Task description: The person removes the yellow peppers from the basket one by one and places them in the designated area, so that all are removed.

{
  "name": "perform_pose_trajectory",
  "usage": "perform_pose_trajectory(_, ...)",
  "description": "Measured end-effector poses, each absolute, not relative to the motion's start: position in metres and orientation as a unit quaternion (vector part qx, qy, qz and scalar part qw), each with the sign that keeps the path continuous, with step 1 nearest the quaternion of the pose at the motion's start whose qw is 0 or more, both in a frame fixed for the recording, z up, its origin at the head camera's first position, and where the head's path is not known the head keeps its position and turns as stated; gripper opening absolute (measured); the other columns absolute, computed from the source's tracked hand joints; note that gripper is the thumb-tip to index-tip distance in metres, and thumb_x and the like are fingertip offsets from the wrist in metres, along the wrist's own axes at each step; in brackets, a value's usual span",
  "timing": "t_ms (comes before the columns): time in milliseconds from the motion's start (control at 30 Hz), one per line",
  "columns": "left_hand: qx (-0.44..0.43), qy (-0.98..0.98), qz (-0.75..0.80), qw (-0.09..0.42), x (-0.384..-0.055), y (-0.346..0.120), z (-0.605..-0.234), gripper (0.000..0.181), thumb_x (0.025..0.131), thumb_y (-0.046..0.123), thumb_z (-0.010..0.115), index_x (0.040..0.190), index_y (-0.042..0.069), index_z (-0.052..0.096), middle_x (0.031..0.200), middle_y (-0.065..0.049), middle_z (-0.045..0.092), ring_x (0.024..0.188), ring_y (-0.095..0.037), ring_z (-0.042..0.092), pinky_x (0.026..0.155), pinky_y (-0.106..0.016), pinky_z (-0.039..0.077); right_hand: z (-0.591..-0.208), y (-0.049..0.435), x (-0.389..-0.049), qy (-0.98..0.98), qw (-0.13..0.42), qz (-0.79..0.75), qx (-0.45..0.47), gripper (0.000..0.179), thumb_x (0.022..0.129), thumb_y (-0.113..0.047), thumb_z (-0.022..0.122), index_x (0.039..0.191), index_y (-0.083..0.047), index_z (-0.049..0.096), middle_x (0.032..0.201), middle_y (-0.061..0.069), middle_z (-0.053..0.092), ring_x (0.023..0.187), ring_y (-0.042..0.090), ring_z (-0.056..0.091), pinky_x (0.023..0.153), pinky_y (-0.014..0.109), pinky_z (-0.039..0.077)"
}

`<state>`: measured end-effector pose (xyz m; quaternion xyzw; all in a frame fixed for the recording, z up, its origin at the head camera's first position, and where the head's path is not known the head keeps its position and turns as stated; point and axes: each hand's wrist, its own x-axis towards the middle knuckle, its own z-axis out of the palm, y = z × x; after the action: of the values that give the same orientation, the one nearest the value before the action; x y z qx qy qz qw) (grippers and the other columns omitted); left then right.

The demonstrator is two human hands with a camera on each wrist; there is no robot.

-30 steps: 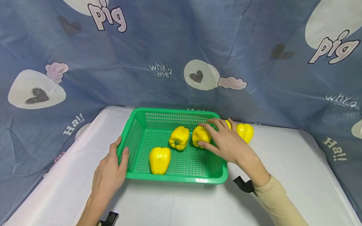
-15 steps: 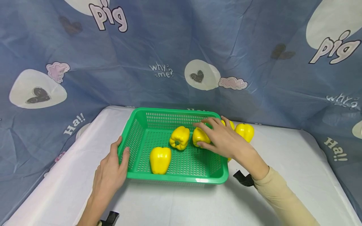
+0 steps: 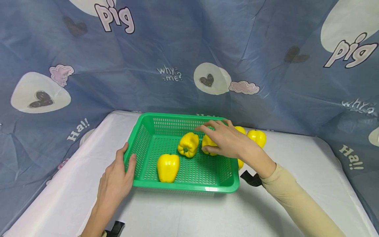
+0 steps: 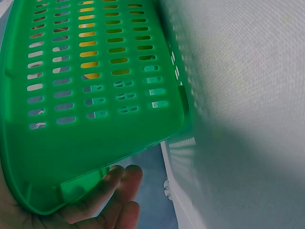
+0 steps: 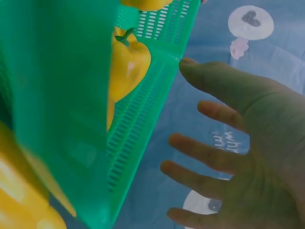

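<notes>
My left hand (image 3: 113, 176) grips the left rim of a green plastic basket (image 3: 185, 186), thumb inside and fingers outside. In the left wrist view, its fingertips show beside the basket's wall (image 4: 95, 143). Three yellow bell peppers lie inside: a front-left pepper (image 3: 168, 168), a middle pepper (image 3: 188, 144) and a right-hand pepper (image 3: 207, 142). My right hand (image 3: 226, 138) is over the basket's right side and partly covers the right-hand pepper. The right wrist view shows that hand (image 5: 238, 143) with fingers spread and nothing held.
Right of the basket, several yellow peppers lie on the white tablecloth (image 3: 305, 171): a far-right pepper (image 3: 257, 137), a back pepper (image 3: 240, 129) and a mostly hidden pepper (image 3: 240, 163). A printed blue cloth (image 3: 177, 39) hangs behind.
My right hand has shifted left and slightly up over the basket, showing more of the peppers outside. The peppers in the basket and my left hand stay nearly where they were.
</notes>
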<state>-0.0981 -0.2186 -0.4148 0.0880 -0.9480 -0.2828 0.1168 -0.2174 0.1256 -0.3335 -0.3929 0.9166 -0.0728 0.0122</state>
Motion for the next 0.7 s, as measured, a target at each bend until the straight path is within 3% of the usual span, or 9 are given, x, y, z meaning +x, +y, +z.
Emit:
perform_pose_trajectory(267, 0.088, -0.946, -0.286, 0.122, -0.098, -0.219, -0.415, 0.064, 0.116, 0.045, 0.039, 0.167, 0.007, 0.037, 0.160, -0.028, 0.053, 0.115, -0.061, 0.069, 0.073, -0.065, 0.057, -0.326, 0.112, -0.226, 0.916, 0.016, -0.050, -0.398, 0.063, 0.102, -0.038, 0.077, 0.157, -0.025, 0.050, 0.158, 0.011, 0.057, 0.145, 0.040, 0.057, 0.121, 0.071, 0.038)
perform_pose_trajectory(700, 0.089, -0.947, -0.284, 0.117, -0.098, -0.219, -0.414, 0.064, 0.116, 0.047, 0.038, 0.167, 0.010, 0.036, 0.161, -0.027, 0.053, 0.117, -0.061, 0.068, 0.076, -0.067, 0.056, -0.332, 0.091, -0.239, 0.911, 0.092, -0.017, -0.402, 0.074, 0.097, -0.029, 0.083, 0.161, -0.027, 0.045, 0.163, 0.011, 0.051, 0.148, 0.039, 0.054, 0.122, 0.070, 0.038)
